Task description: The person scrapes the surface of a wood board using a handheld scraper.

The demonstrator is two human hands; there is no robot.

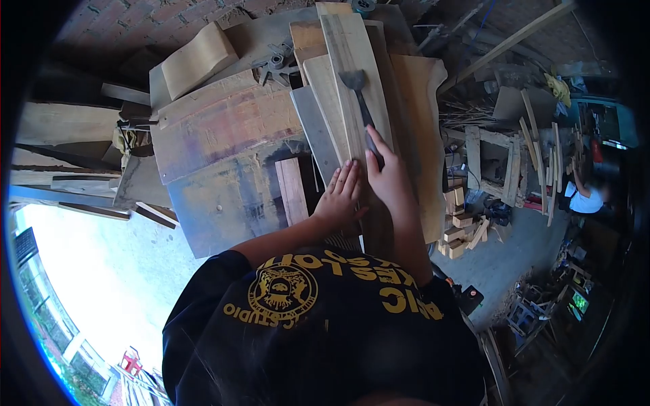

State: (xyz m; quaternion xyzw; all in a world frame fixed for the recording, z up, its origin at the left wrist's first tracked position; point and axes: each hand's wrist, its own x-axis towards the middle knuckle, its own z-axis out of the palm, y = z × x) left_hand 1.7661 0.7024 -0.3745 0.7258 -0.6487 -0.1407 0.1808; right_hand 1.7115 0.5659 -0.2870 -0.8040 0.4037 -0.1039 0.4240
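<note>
My right hand [389, 172] grips a dark tool [364, 105] with a slim handle and a broad, flared flat head; its exact kind cannot be told. My index finger stretches along the handle, and the head overlaps the long pale wooden board [355, 44]. Lower down, my left hand [338, 199] rests with fingers extended on the near part of the boards, close beside the right hand. Narrower planks lie along the left side of the board, among them a pale plank [325, 78] and a grey plank [315, 125].
Beneath the boards is a stained worktable [233, 162] with a short wood block [292, 193] and a curved wood piece [198, 61]. A metal handwheel [276, 61] sits at its back. Wood offcuts [464, 223] are piled right; a person [586, 198] is farther right.
</note>
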